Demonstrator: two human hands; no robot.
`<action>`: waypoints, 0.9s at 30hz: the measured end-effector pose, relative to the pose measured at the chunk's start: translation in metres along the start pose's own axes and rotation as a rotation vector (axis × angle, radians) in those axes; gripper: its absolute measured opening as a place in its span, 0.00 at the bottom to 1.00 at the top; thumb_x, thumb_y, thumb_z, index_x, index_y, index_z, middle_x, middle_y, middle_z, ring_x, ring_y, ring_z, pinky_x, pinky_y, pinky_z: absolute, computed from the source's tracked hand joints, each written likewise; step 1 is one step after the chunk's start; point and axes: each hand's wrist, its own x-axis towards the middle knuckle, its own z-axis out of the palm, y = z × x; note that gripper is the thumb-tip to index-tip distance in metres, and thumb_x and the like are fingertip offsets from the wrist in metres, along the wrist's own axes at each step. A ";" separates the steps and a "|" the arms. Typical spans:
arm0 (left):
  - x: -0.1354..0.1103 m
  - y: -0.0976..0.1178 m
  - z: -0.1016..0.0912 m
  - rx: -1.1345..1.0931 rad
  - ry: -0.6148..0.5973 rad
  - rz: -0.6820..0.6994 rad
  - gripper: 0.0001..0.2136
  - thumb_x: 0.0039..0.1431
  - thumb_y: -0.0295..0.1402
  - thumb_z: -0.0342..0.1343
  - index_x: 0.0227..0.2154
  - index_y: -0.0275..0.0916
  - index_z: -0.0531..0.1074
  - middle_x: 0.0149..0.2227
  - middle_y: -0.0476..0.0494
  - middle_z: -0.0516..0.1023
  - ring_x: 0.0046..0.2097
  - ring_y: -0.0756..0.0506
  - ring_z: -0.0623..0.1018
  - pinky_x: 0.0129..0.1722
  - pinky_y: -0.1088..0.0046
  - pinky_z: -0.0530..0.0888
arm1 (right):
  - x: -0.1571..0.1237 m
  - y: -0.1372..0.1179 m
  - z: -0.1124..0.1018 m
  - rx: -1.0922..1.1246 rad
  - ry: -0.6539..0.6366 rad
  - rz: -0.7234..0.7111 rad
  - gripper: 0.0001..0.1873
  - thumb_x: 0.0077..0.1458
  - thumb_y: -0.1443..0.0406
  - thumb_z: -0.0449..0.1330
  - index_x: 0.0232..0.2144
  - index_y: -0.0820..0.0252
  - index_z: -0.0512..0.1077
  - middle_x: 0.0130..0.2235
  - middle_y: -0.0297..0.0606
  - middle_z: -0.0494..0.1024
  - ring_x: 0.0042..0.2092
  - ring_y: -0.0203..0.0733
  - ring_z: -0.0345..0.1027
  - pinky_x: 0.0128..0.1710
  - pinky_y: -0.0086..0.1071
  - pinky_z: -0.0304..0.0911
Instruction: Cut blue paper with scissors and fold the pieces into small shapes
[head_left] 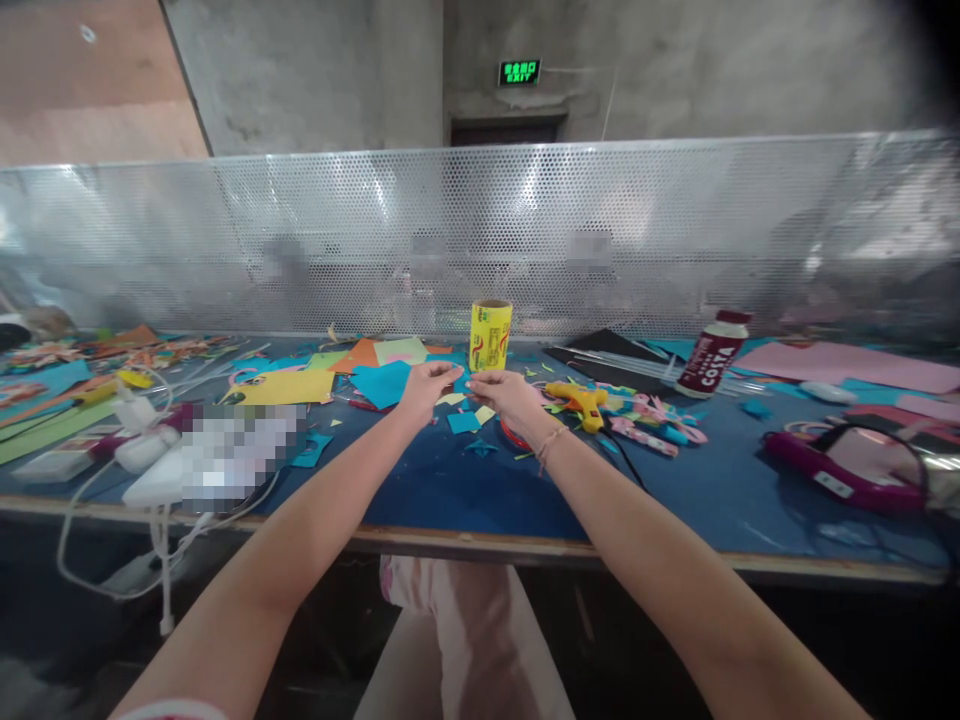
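Over the middle of the blue table, my left hand [429, 388] and my right hand [504, 396] are held close together, thumbs and fingertips pinched. Between them shows a small piece of blue paper [460, 383], partly covered by the fingers. Just below the hands lie a blue paper square [463, 422] and a folded blue paper star [481, 447]. Beyond the fingertips stands a yellow cardboard tube [490, 335], upright. A yellow glue gun [581, 402] rests to the right of my right hand.
Coloured paper sheets [281, 386] and scraps cover the back and left. A Costa bottle [714, 354] leans at right, near a purple case [844, 470]. White cables and a charger [146, 447] lie front left. A perforated metal screen [337, 220] bounds the far side.
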 end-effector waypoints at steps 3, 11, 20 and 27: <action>0.001 -0.002 -0.001 0.030 -0.010 0.017 0.12 0.36 0.35 0.63 0.22 0.33 0.70 0.23 0.48 0.69 0.27 0.51 0.70 0.32 0.71 0.69 | 0.000 0.001 0.000 -0.006 0.006 -0.010 0.16 0.24 0.66 0.71 0.21 0.63 0.72 0.21 0.31 0.72 0.23 0.30 0.67 0.29 0.26 0.66; 0.001 0.000 -0.002 0.181 0.058 0.105 0.09 0.39 0.35 0.62 0.22 0.34 0.72 0.23 0.46 0.70 0.27 0.50 0.69 0.27 0.74 0.67 | -0.002 -0.005 0.002 -0.033 -0.013 0.004 0.11 0.33 0.66 0.69 0.23 0.63 0.73 0.21 0.33 0.73 0.24 0.31 0.68 0.29 0.26 0.67; -0.001 0.012 -0.002 0.358 0.102 0.226 0.05 0.42 0.30 0.60 0.18 0.36 0.71 0.18 0.49 0.68 0.22 0.52 0.65 0.25 0.75 0.62 | -0.003 -0.005 0.004 0.034 -0.008 0.045 0.09 0.35 0.73 0.67 0.24 0.64 0.74 0.23 0.35 0.75 0.28 0.35 0.72 0.32 0.27 0.69; 0.000 0.005 -0.006 0.287 -0.127 0.046 0.11 0.39 0.35 0.63 0.15 0.35 0.66 0.16 0.50 0.65 0.22 0.52 0.68 0.26 0.74 0.65 | -0.004 -0.006 -0.002 0.006 0.016 0.036 0.09 0.33 0.72 0.68 0.23 0.64 0.74 0.23 0.35 0.75 0.26 0.33 0.70 0.34 0.28 0.69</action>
